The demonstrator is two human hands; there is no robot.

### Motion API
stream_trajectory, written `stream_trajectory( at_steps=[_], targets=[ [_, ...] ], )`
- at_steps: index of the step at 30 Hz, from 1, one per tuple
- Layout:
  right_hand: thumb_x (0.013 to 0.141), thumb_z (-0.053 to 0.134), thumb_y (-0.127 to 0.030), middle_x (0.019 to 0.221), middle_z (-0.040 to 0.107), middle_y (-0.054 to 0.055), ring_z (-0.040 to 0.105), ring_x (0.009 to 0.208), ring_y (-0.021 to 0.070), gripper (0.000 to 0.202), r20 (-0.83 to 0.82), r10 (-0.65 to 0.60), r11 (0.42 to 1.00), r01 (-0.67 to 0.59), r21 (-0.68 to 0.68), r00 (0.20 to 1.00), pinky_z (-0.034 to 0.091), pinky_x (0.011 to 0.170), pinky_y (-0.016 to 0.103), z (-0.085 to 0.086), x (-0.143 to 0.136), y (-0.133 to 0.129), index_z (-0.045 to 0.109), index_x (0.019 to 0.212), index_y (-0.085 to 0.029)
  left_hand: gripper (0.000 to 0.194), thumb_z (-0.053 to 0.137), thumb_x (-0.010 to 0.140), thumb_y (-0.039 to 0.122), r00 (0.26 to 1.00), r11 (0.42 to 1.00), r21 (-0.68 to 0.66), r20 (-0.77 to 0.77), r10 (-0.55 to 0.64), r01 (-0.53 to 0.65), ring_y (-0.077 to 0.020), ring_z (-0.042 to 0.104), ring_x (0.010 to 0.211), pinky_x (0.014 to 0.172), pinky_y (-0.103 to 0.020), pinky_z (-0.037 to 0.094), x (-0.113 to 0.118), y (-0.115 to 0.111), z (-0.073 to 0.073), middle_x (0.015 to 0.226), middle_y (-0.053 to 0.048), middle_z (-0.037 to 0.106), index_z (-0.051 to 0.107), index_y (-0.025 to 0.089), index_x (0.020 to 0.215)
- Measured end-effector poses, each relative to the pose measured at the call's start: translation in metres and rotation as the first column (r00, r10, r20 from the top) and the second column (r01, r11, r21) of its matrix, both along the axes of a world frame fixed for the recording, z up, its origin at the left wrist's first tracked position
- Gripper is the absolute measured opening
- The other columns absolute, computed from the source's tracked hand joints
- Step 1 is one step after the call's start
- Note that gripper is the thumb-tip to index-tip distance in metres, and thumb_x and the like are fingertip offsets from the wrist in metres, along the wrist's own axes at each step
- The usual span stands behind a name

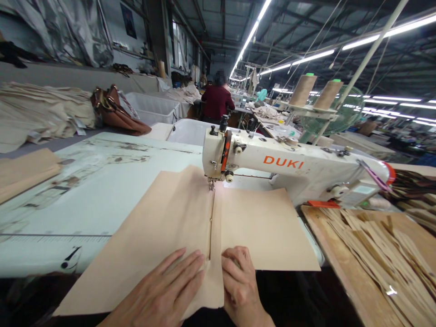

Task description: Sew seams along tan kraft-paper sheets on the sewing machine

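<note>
A large tan sheet [150, 227] lies under the needle of a white sewing machine [252, 156], with a second tan panel [265, 227] to its right. A narrow dark slit or zipper line [210, 222] runs from the presser foot [211, 184] toward me. My left hand [166, 290] rests flat on the sheet, left of that line, its fingers stretched out. Just right of the line, my right hand [240, 286] has its fingers curled around the edge of the tan sheet, thumb hidden.
Tan strips [378, 245] lie on a wooden board [316, 222] at the right. Folded fabric [27, 170] and a brown bag [117, 113] are at the left. Behind the machine stand thread cones [303, 90], and a person in dark red [218, 101] is farther back.
</note>
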State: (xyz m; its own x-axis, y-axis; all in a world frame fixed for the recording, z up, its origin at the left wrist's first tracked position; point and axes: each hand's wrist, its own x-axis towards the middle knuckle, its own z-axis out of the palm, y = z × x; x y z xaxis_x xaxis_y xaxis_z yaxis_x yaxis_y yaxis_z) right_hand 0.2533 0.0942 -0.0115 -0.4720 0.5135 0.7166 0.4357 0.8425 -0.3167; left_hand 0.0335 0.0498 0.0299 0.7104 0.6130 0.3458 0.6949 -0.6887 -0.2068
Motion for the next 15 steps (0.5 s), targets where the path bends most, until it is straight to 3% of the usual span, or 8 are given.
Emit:
stream_trajectory(
  at_steps=[6, 10, 15],
  targets=[
    [0.083, 0.043, 0.001, 0.085, 0.062, 0.006, 0.053, 0.091, 0.0223, 0.021, 0.008, 0.033, 0.999, -0.033, -0.022, 0.999, 0.040, 0.076, 0.042, 0.002, 0.000, -0.001, 0.055, 0.080, -0.015, 0.058, 0.045, 0.077, 0.001, 1.000, 0.999, -0.044, 0.015, -0.003, 0.003, -0.0192, 0.050, 0.129, 0.113, -0.035, 0.035, 0.000, 0.001, 0.001, 0.140, -0.005, 0.056, 0.055, 0.017, 0.131],
    [0.083, 0.041, 0.000, 0.095, 0.064, 0.008, 0.055, 0.092, 0.0218, 0.024, 0.002, 0.044, 0.995, -0.044, -0.087, 0.999, 0.044, 0.078, 0.041, 0.015, 0.006, -0.004, 0.057, 0.090, -0.016, 0.043, 0.053, 0.084, 0.013, 0.998, 0.996, -0.084, 0.056, -0.006, 0.011, -0.0195, 0.055, 0.123, 0.108, -0.032, 0.041, -0.002, 0.002, 0.006, 0.134, -0.006, 0.061, 0.059, 0.018, 0.126],
    [0.089, 0.037, -0.002, 0.102, 0.058, 0.009, 0.056, 0.096, 0.0186, 0.027, -0.054, -0.226, 0.952, 0.209, -0.223, 0.973, 0.050, 0.077, 0.031, 0.040, 0.013, 0.007, 0.056, 0.097, -0.019, 0.060, 0.059, 0.079, 0.014, 0.998, 0.988, -0.152, 0.058, -0.021, 0.029, -0.0216, 0.055, 0.122, 0.108, -0.037, 0.042, 0.000, 0.003, 0.019, 0.134, -0.008, 0.061, 0.048, 0.013, 0.138]
  ],
)
